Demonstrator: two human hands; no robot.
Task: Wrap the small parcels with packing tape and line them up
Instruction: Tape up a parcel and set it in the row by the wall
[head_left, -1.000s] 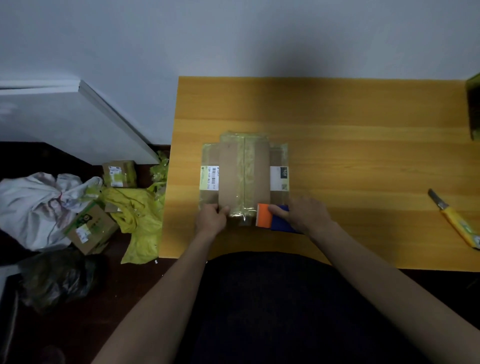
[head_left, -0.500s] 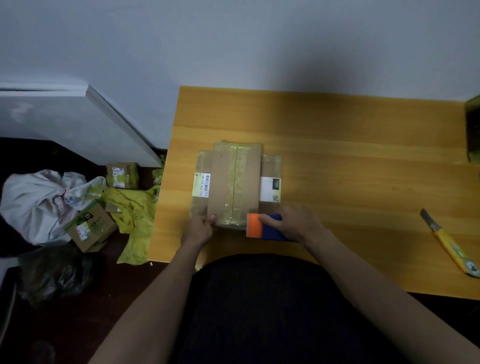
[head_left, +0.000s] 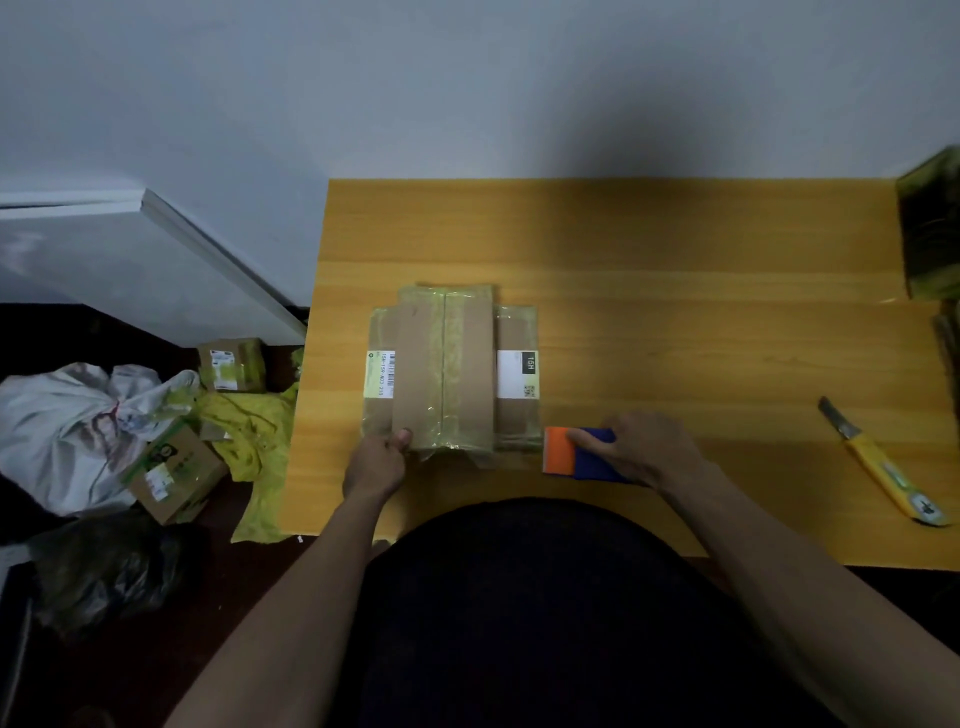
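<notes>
- The parcels (head_left: 451, 370) sit toward the desk's (head_left: 675, 322) left edge, nearer its front edge than the back: a narrow cardboard box lies on top of a wider one, which shows on both sides.
- The left hand (head_left: 378, 460) pinches the near left corner of the stack, thumb on top and fingers curled under the edge, holding it steady.
- The right hand (head_left: 636, 451) grips an orange-and-blue tape dispenser (head_left: 576, 453), fingers curled over the blue part; it rests on the desk just beside the stack's near right corner, apart from the cardboard.
- The step in hand looks like the end of one taping pass, since a glossy strip already runs along the top box's length.
- Next probably comes turning the stack or laying a new strip across it; this calls for a firm hold by the left hand so the boxes do not slide apart.
- The cardboard is matt brown and flat-sided with crisp edges; the tape is shiny, slightly wrinkled, and bunches at the near end.
- White printed labels stick to the lower box on both sides.
- A yellow-handled utility knife (head_left: 883, 473) lies near the right front corner, blade out.
- On the floor left of the desk lie more taped boxes (head_left: 232, 364), yellow plastic and bags.
</notes>
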